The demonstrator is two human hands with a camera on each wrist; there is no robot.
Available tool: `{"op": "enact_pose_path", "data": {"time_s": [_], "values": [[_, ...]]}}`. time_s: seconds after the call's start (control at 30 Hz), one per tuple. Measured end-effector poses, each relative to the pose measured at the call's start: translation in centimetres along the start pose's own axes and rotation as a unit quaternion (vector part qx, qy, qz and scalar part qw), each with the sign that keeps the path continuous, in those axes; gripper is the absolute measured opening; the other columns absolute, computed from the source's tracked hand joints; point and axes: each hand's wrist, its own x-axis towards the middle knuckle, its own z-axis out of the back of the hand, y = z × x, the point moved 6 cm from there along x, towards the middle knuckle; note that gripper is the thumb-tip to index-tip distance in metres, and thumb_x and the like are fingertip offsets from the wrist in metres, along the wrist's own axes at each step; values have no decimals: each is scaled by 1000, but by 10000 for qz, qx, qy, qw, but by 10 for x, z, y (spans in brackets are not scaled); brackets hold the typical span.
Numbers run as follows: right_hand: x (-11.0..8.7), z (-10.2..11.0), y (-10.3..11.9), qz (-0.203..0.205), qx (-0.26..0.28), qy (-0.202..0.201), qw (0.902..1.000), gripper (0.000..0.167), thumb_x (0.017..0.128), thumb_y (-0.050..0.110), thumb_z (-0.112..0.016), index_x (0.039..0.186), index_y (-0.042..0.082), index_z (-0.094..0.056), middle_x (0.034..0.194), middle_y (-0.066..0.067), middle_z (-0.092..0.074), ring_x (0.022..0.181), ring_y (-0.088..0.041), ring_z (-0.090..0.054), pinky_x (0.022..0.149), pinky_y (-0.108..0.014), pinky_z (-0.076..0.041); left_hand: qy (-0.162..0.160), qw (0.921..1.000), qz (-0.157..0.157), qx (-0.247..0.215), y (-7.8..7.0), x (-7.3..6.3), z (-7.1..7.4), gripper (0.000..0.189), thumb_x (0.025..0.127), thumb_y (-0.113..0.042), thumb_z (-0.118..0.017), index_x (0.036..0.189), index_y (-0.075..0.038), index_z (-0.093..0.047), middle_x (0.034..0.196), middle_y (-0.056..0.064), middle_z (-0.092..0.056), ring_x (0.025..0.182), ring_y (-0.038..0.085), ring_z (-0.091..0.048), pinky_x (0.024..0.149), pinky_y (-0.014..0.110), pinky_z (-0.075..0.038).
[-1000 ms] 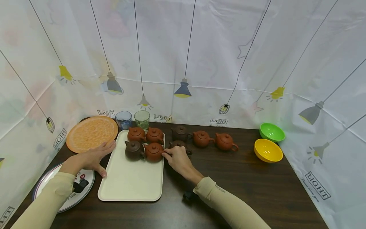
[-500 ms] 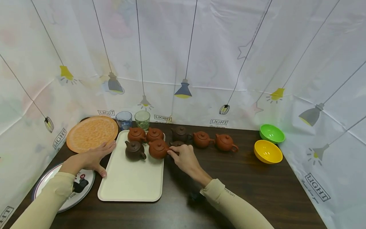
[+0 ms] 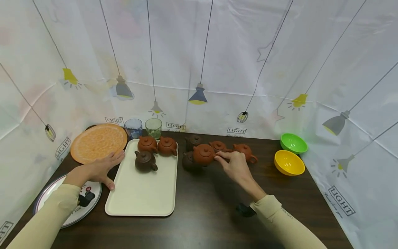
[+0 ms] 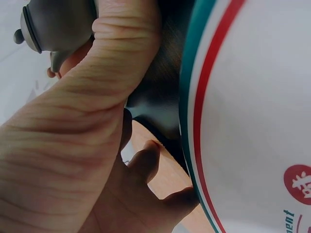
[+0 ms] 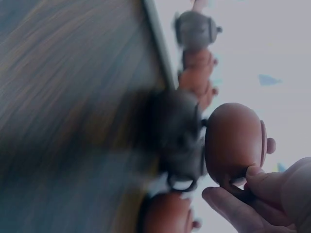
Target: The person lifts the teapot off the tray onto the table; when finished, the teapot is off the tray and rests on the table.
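A reddish-brown teapot (image 3: 203, 154) is pinched by its handle in my right hand (image 3: 235, 166), raised off the table right of the tray. In the right wrist view, thumb and fingers close on that handle, and the teapot (image 5: 235, 141) hangs in front of dark teapots. My left hand (image 3: 97, 170) lies with spread fingers along the left edge of the cream tray (image 3: 143, 197). On the tray stand two reddish teapots (image 3: 147, 144) at the back and a dark brown teapot (image 3: 145, 161) before them. Behind the held teapot are two dark teapots (image 3: 193, 142) and two reddish ones (image 3: 243, 152).
Blue and green glasses (image 3: 134, 128) stand behind the tray. An orange round board (image 3: 98, 141) and a white rimmed plate (image 3: 84, 211) lie at the left. Green and yellow bowls (image 3: 289, 162) sit at the far right. Printed cloth hangs behind the table.
My right hand has lifted the front reddish teapot off the tray and carried it rightward over the table. My left hand stays at the tray's left edge.
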Motion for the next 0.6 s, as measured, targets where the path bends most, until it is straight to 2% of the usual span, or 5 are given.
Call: {"op": "enact_pose_path", "data": {"time_s": [0.1,0.23,0.33,0.43,0.6], "values": [[-5,7,-19,-193,-151,-32,9997,31,101,21,-75,125,2,-79,116,-21,-81,37,-4,-21,43,-20,-24,-3,10000,-13,7,0,0,1,141,64,-54,-94,169,3,-19,177,30,-12,158,65,-11,114,89,-21],[-12,15,-35,-299,-287,-129,9991,28,101,21,-76,121,3,-82,96,-20,-83,38,-4,-22,44,-22,-25,7,10000,-28,40,-1,0,2,142,64,-55,-94,169,4,-19,176,31,-12,158,65,-11,114,88,-21],[-15,19,-42,-297,-390,-219,9986,24,100,20,-77,118,4,-83,69,-14,-75,39,-3,-22,44,-21,-25,38,10000,-19,25,-1,0,2,142,65,-57,-93,169,4,-18,176,32,-11,158,65,-11,113,89,-19],[-17,19,-48,-306,-491,-244,9980,23,99,19,-78,116,5,-84,60,-7,-68,40,-2,-23,44,-21,-25,67,10000,-2,3,-1,1,2,142,66,-58,-92,169,5,-17,176,33,-10,158,65,-10,113,90,-18],[-22,12,-59,-415,-497,-185,9977,24,99,17,-78,117,3,-83,73,-13,-77,40,-3,-24,44,-21,-24,66,10000,14,35,-2,0,2,140,67,-55,-93,169,5,-18,176,33,-10,158,65,-10,113,90,-20]]}}
